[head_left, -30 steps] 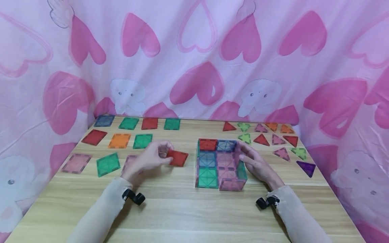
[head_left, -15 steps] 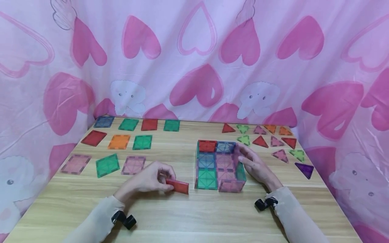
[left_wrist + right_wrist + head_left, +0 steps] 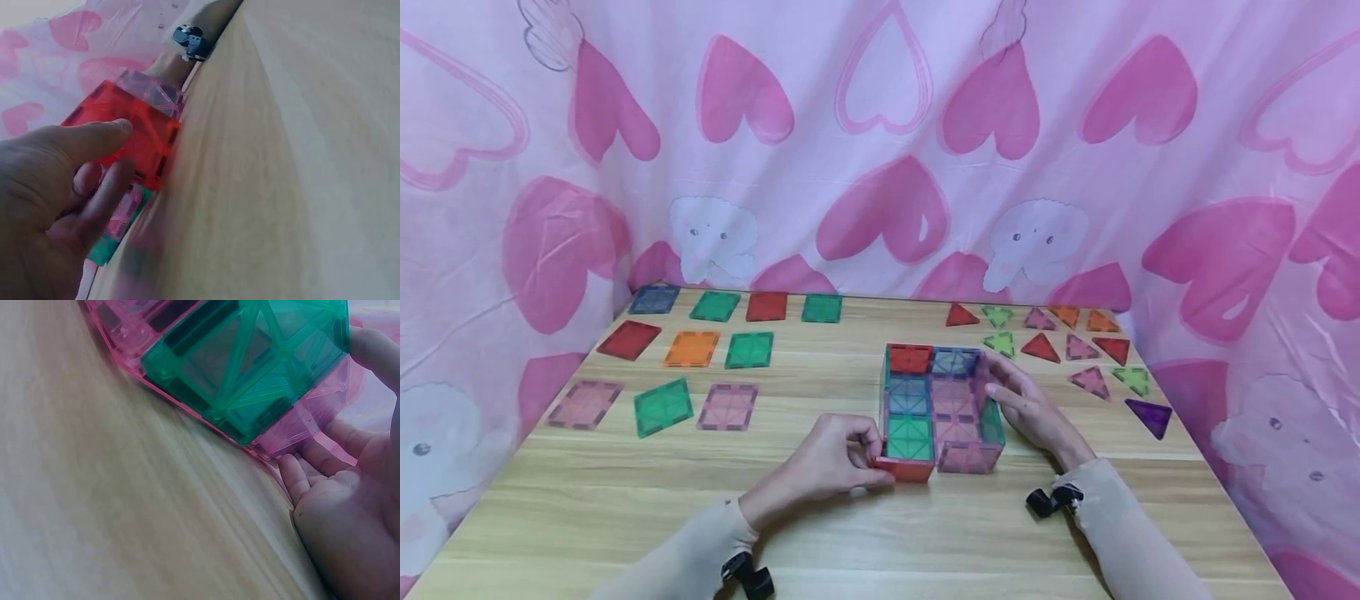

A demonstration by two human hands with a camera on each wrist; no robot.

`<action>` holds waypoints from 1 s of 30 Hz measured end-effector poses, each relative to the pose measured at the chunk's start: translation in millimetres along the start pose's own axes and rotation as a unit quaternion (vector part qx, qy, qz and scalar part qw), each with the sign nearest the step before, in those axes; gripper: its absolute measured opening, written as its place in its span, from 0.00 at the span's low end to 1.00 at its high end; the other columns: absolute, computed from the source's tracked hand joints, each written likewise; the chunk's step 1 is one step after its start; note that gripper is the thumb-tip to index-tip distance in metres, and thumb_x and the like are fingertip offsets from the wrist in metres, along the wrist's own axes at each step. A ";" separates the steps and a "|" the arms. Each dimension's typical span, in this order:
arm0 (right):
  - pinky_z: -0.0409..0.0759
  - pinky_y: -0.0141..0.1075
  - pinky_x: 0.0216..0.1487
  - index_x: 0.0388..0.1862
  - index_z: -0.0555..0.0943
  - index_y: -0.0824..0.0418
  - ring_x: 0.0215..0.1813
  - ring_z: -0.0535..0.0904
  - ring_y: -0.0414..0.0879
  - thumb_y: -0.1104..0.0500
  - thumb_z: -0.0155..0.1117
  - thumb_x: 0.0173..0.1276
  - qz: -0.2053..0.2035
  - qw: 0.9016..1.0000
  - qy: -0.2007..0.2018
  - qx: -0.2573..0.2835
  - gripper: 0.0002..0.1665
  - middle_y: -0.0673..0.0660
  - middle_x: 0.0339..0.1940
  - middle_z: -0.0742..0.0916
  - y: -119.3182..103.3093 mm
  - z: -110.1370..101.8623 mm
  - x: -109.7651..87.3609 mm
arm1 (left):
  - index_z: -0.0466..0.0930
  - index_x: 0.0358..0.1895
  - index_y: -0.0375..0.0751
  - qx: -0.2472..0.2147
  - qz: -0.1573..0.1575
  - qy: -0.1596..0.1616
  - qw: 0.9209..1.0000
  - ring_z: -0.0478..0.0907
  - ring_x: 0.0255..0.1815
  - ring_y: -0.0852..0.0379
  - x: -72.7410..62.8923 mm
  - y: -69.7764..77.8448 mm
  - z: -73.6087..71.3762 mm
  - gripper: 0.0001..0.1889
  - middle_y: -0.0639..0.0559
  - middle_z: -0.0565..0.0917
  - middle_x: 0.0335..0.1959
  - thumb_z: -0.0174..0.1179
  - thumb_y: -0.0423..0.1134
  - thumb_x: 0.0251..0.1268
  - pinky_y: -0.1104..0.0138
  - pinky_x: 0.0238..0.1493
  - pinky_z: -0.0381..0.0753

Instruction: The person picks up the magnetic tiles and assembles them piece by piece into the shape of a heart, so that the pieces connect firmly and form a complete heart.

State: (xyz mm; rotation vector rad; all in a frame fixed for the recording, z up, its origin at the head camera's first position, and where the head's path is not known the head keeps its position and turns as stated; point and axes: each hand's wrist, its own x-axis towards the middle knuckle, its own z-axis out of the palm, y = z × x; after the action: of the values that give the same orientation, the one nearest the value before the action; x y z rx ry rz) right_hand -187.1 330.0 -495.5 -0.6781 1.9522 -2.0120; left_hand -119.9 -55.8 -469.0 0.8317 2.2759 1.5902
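In the head view my left hand (image 3: 842,454) pinches a red square magnetic tile (image 3: 912,472), upright at the front left of an open-topped box. Its thumb lies across the tile's face in the left wrist view. The box has square see-through tiles as its floor, among them a green floor tile (image 3: 910,437), and low upright walls. A pink front wall tile (image 3: 968,457) stands right of the red one. My right hand (image 3: 1028,408) holds the box's right side. The right wrist view shows its fingers against a pink tile (image 3: 292,432), beside a green wall tile (image 3: 250,369).
Several loose square tiles lie in rows at left, among them an orange tile (image 3: 692,349) and a pink tile (image 3: 727,407). Small triangles, including a purple triangle (image 3: 1148,417), lie at right. A heart-patterned curtain (image 3: 880,167) hangs behind the wooden table (image 3: 850,550).
My left hand has brought the red tile towards me, turned it upright and moved it right against the box's front left side. My right hand has stayed at the box.
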 end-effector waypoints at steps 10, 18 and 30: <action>0.69 0.28 0.79 0.92 0.49 0.68 0.85 0.63 0.41 0.63 0.50 0.90 0.003 1.000 0.013 -0.008 0.40 0.76 0.90 0.56 -0.6 -2.1 -0.1 | 0.84 0.27 0.54 0.074 0.016 0.046 0.996 0.83 0.27 0.67 10.1 -10.2 7.8 0.19 0.66 0.86 0.25 0.92 0.46 0.48 0.69 0.30 0.86; 0.69 0.29 0.80 0.92 0.49 0.69 0.85 0.64 0.40 0.63 0.50 0.91 -0.002 1.000 0.005 -0.010 0.40 0.76 0.89 0.56 0.8 -0.5 0.8 | 0.75 0.32 0.52 0.134 -0.003 0.092 0.987 0.74 0.27 0.67 16.3 -6.6 12.1 0.29 0.66 0.78 0.24 0.93 0.53 0.44 0.70 0.30 0.75; 0.73 0.26 0.75 0.94 0.55 0.53 0.87 0.63 0.58 0.57 0.54 0.92 0.013 0.990 0.036 -0.132 0.38 0.66 0.88 0.67 -3.4 6.4 0.2 | 0.53 0.86 0.47 0.114 -0.049 0.064 0.990 0.79 0.52 0.58 26.0 -10.2 -1.6 0.76 0.50 0.75 0.65 0.97 0.55 0.32 0.63 0.53 0.85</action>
State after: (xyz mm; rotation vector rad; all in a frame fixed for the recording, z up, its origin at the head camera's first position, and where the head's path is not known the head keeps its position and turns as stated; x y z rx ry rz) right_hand -183.7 324.6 -492.2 -0.6405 2.2841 -1.8035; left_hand -144.9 -44.6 -474.6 0.6714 2.5836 1.3967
